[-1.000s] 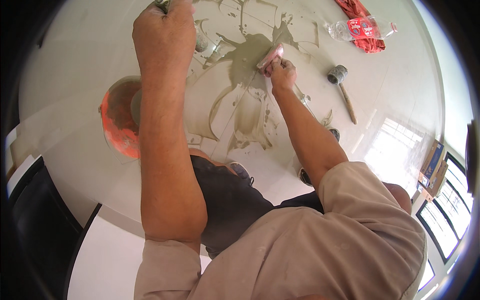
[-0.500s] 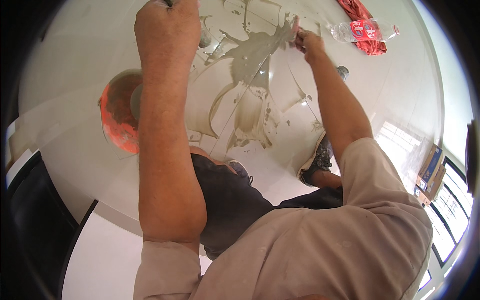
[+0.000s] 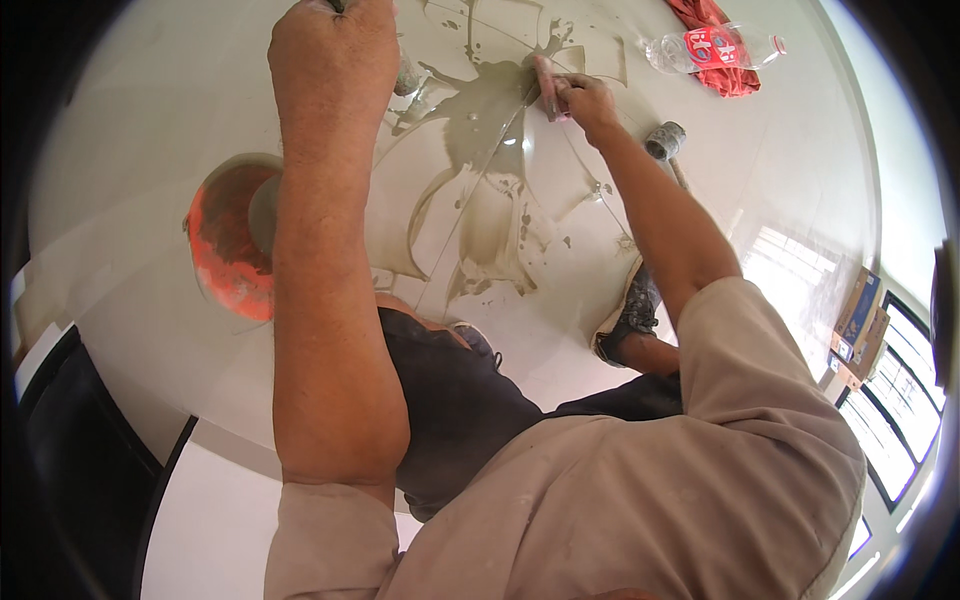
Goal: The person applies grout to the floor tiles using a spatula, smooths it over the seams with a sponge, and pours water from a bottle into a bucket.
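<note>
My right hand is closed around a flat pinkish spreader, its edge against wet grey grout on the pale tiled floor. The grout spreads in a thick patch, with thinner streaks and splashes over the tile joints. At the upper left my left hand is a fist. A bit of something dark shows at its top, but the picture's edge and the fingers hide what it is. Beside that fist a grey rounded thing is partly covered.
Left of my left forearm stands an orange-red bowl smeared with grout. A grey-headed mallet lies by my right forearm. Farther right, a clear plastic bottle rests across a red cloth. My shoe is below the mallet.
My right hand has drawn the spreader left and slightly nearer through the grout. More of the mallet shows now. My left fist has hardly moved; the whole view has shifted a little.
</note>
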Tool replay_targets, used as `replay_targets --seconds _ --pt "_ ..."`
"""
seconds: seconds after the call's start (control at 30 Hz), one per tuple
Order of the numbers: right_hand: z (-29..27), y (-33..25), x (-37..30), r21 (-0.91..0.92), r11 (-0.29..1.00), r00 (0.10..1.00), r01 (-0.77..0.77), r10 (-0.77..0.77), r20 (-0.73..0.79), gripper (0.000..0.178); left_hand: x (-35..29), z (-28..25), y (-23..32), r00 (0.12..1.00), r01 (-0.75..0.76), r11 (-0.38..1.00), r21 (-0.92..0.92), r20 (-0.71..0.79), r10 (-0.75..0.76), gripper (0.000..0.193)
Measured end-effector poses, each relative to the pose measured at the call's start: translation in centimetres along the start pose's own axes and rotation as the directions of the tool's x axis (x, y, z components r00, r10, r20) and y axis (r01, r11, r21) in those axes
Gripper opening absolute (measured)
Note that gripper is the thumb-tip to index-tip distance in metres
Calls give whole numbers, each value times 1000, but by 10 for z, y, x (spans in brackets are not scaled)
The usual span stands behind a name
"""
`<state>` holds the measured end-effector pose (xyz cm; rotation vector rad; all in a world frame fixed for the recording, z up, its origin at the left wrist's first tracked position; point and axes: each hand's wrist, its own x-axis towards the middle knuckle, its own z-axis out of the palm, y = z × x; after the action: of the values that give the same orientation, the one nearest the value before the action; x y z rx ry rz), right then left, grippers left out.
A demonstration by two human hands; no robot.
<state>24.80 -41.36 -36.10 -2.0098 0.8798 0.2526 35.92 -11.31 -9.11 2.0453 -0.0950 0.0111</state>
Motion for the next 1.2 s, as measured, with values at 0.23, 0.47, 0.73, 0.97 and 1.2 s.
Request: replay_targets --seconds 0.23,0.47,0.73,0.97,1.2 --pt "15 -5 -29 -180 984 938 6 -68 -340 35 -1 11 6 999 -29 999 16 14 29 45" --pt "49 -9 -88 159 987 1000 5 -3 -8 33 -2 18 4 998 -43 998 35 56 41 46" --pt "97 2 -151 166 982 898 -90 152 -413 34 -4 20 12 999 -24 999 27 33 23 45" --pt "72 -7 -81 226 970 972 90 -35 -234 30 -3 20 15 998 -11 999 50 63 7 43" --pt "-3 -30 -17 668 711 959 -222 285 16 26 -11 9 24 999 30 1000 4 31 -30 44"
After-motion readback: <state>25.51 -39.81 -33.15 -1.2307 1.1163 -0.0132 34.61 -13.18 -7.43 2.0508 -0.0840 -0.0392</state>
